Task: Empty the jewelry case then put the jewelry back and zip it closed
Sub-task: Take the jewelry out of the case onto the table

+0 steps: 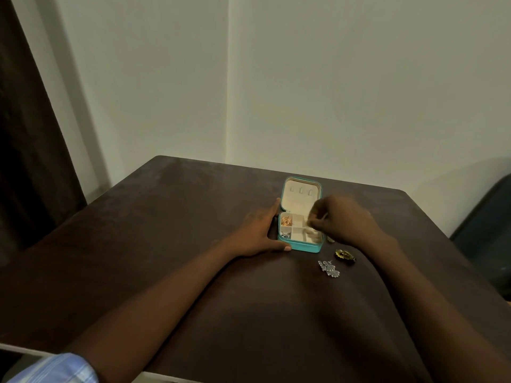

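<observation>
A small teal jewelry case (304,246) lies open on the dark table, its cream lid (302,195) tipped back. Rose-gold pieces (286,221) fill its far left compartment and a silver piece (285,235) sits in the near left one. My left hand (260,233) rests against the case's left side, fingers straight, thumb at the near corner. Over the right compartments hovers my right hand (341,221), blurred, fingertips bunched together; whether they pinch something I cannot tell. A silver rhinestone piece (329,268) and a dark gold brooch (345,255) lie on the table near the case.
The dark brown table (166,244) stands in a corner of pale walls. A dark curtain (25,134) hangs at the left, and a dark chair (486,225) sits past the table's right edge. Another small piece (330,239) peeks out under my right hand.
</observation>
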